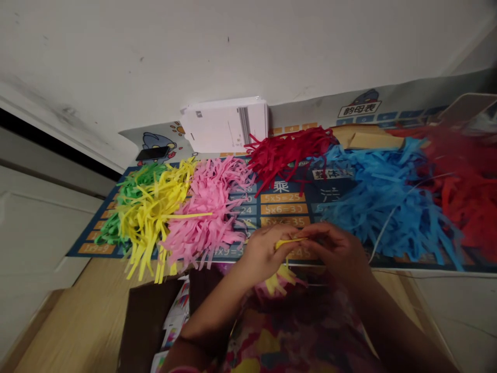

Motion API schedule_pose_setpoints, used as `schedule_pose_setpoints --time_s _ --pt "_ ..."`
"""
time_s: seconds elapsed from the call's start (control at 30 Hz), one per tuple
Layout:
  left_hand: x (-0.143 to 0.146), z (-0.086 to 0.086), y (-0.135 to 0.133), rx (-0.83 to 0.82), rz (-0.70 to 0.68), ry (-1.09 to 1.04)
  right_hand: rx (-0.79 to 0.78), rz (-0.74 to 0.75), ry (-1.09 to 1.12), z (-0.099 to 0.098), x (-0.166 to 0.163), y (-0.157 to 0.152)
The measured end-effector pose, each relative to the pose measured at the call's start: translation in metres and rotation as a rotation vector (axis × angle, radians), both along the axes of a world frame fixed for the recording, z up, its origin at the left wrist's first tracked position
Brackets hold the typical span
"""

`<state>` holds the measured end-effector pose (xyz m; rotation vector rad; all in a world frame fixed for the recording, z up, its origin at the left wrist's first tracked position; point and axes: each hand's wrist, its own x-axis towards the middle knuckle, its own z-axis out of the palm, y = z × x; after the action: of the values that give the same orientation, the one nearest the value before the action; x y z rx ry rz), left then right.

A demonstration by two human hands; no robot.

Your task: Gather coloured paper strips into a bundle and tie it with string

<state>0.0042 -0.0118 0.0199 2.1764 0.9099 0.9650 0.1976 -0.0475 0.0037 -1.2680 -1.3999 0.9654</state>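
Note:
My left hand is closed around the upper part of a yellow paper tassel, whose fringed strips hang below over the table's front edge. The fingertips of my right hand pinch the narrow yellow end that sticks out toward the right. Both hands are close together, just above the front of the table mat. To the left lie fringed bundles in pink, yellow and green. A dark red bundle lies behind my hands. Blue bundles spread to the right.
A blurred red bundle is at the far right. Against the wall stand a stack of white cards and a tan paper piece. A dark phone-like object lies at the back left. Below the table is a dark box with printed packets.

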Motion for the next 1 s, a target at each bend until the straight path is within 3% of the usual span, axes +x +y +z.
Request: schedule_pose_setpoints --time_s 0.13,0.37,0.63,1.0 --pt "0.0 -0.003 0.003 0.003 -0.026 -0.083 -0.011 -0.016 0.054 0.0 -0.002 0.002" --pt "0.001 0.003 0.007 -0.015 0.039 -0.1 0.081 -0.082 -0.056 -0.005 0.001 0.001" --pt "0.005 -0.005 0.004 0.378 0.041 -0.084 0.187 -0.158 -0.161 -0.012 -0.003 -0.007" --pt "0.009 -0.005 -0.001 0.472 0.104 -0.054 0.134 -0.218 -0.108 -0.005 -0.003 -0.01"
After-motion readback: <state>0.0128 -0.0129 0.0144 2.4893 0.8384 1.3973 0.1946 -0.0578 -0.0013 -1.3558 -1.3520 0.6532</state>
